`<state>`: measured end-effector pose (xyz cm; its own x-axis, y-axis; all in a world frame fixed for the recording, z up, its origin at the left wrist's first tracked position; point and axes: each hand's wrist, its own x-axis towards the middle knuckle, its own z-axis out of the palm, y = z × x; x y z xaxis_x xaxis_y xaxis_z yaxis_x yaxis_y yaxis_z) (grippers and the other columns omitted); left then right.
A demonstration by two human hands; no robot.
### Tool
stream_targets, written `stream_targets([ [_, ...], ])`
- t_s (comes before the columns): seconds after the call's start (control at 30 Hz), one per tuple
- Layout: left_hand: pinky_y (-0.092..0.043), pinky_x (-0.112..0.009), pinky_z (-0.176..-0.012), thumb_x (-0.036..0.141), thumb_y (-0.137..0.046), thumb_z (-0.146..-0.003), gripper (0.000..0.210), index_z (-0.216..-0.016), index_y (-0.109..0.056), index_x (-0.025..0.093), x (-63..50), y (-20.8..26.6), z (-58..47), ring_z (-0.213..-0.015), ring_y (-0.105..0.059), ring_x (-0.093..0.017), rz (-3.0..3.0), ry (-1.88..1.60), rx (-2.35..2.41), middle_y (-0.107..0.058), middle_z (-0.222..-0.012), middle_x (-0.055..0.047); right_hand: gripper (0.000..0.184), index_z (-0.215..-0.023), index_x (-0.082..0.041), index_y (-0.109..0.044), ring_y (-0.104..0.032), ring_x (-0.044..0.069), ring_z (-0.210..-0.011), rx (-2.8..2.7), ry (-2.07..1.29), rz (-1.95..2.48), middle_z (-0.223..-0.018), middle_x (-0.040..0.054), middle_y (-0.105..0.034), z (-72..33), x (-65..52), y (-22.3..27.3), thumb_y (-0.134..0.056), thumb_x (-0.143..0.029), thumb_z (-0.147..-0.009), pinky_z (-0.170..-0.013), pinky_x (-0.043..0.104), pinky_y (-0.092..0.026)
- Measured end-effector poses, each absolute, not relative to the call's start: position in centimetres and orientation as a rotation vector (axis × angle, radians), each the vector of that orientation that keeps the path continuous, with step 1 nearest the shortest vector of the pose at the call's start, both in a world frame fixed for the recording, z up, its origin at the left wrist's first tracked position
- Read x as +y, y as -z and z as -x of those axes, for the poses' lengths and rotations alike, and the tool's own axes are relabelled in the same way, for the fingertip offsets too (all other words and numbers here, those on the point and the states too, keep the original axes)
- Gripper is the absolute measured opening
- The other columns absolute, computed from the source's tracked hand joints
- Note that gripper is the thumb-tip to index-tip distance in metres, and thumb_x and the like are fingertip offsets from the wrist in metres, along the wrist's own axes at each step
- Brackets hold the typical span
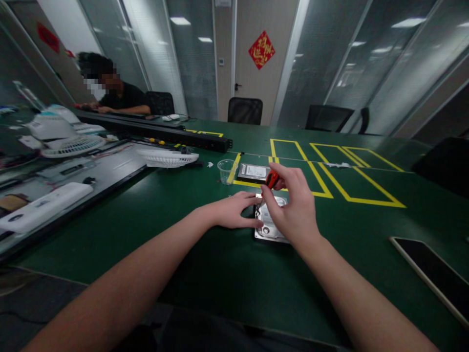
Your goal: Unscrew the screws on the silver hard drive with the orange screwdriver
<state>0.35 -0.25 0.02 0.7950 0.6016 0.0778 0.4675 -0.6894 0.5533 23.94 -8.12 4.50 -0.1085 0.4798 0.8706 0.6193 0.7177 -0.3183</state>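
A silver hard drive (270,231) lies flat on the green table in front of me. My left hand (236,210) holds its left edge, thumb near the front and fingers near the back. In my right hand (298,210) is a screwdriver (272,179) with a red and black handle, pinched between thumb and fingers and tilted over the drive. Its shaft points down to the drive's left part; the tip is too blurred to make out. My right hand covers the drive's right side. Just behind sits a second hard drive (253,171) with a white label.
A clear plastic cup (226,172) stands left of the second drive. Yellow tape (375,201) marks boxes on the table. White appliance parts (166,157) and a long black bar (205,140) lie left, a dark tablet-like device (432,266) right. Another person (126,98) sits back left.
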Motion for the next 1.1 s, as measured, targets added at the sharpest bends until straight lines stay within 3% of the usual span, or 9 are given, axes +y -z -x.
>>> stream_targets([
  [0.17,-0.040,-0.077,-0.160,0.091,-0.085,-0.114,0.101,-0.191,-0.065,0.029,-0.04,0.17,-0.34,-0.194,-0.048,-0.052,-2.452,-0.360,0.791,-0.057,-0.205,-0.022,0.061,-0.173,-0.030,-0.071,-0.088,0.035,-0.122,-1.791,0.095,0.883,-0.152,0.0146,-0.087,-24.15,-8.24,-4.55,-0.073,-0.019,-0.113,-0.110,0.061,-0.082],
  [0.5,-0.039,-0.075,-0.161,0.088,-0.085,-0.114,0.102,-0.193,-0.063,0.029,-0.49,-0.51,-0.52,-0.196,-0.045,-0.053,-2.440,-0.317,0.826,-0.055,-0.206,-0.022,0.049,-0.165,-0.031,-0.076,-0.087,0.034,-0.124,-1.766,0.147,0.855,-0.143,0.0136,-0.085,-24.04,-8.02,-4.48,-0.077,-0.021,-0.117,-0.106,0.057,-0.081],
  [0.8,-0.042,-0.077,-0.159,0.089,-0.088,-0.113,0.103,-0.195,-0.063,0.031,-0.27,-0.22,-0.49,-0.195,-0.047,-0.055,-2.432,-0.344,0.819,-0.051,-0.209,-0.021,0.060,-0.175,-0.031,-0.068,-0.090,0.034,-0.124,-1.799,0.069,0.863,-0.156,0.0154,-0.088,-24.05,-8.24,-4.31,-0.071,-0.019,-0.117,-0.114,0.059,-0.080],
  [1.1,-0.040,-0.072,-0.161,0.085,-0.088,-0.115,0.097,-0.191,-0.066,0.028,-0.44,-0.32,-0.51,-0.194,-0.049,-0.052,-2.459,-0.356,0.809,-0.058,-0.204,-0.021,0.049,-0.165,-0.031,-0.077,-0.087,0.033,-0.124,-1.776,0.158,0.828,-0.140,0.0123,-0.084,-24.09,-7.87,-4.37,-0.078,-0.020,-0.118,-0.106,0.053,-0.080],
])
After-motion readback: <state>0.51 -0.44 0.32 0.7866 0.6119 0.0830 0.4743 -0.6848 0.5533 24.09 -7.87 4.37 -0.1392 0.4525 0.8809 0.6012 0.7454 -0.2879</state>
